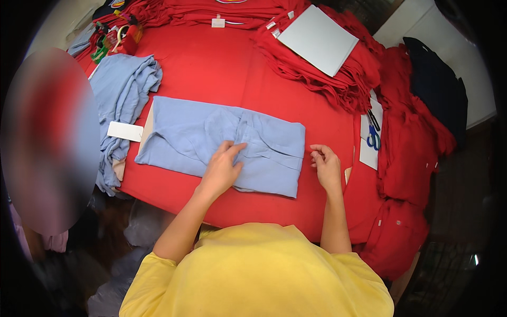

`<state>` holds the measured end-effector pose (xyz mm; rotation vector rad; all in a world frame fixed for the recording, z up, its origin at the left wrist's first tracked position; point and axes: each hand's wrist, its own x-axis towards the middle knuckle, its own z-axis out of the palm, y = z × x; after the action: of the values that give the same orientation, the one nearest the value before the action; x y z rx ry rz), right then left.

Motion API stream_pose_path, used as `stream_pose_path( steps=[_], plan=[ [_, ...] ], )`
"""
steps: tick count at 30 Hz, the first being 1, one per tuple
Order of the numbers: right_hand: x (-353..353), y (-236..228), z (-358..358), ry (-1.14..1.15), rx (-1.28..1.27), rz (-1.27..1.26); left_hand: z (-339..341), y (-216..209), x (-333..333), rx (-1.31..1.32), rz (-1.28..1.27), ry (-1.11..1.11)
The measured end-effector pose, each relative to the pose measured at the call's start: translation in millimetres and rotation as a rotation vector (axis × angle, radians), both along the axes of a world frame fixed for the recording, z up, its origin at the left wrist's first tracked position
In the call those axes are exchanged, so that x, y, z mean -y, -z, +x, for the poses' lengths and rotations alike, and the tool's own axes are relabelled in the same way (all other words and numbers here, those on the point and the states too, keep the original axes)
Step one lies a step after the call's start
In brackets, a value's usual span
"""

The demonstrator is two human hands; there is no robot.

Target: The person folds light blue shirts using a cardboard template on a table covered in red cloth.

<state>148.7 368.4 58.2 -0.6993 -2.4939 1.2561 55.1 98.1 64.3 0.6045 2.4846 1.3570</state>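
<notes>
A light blue folded garment [182, 124] lies flat in front of me on a red cloth-covered table. My left hand [224, 164] rests on its middle, fingers stretched across the cloth and apart; nothing shows in them. Just off the garment's right edge hovers my right hand [326, 161]. Its fingers are loosely bent, with a gap between them and no item visible. A beige edge [147, 124] shows at the garment's left end, like a card or board beneath the fabric.
Left lies a pile of light blue garments [124, 79] with a white card [125, 131] on it. Red garments [327, 79] are stacked far right under a grey-white board [318, 39]. Blue-handled scissors [373, 138] lie on white paper [368, 158]. A blurred person [50, 142] is at the left.
</notes>
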Motion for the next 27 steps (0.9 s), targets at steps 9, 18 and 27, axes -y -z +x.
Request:
stream_pose_path(
  steps=[9,18,27],
  plan=[
    [16.1,28.5,-14.6,-0.217,-0.076,0.344,-12.8,55.5,-38.8,-0.735,-0.09,0.146],
    [-12.8,22.2,-34.6,-0.329,0.177,0.122,-6.9,56.1,-33.2,-0.741,-0.22,0.09],
    [-13.4,40.6,-42.8,-0.067,0.083,0.145,6.1,49.9,-25.1,-0.639,-0.396,0.135]
  ],
)
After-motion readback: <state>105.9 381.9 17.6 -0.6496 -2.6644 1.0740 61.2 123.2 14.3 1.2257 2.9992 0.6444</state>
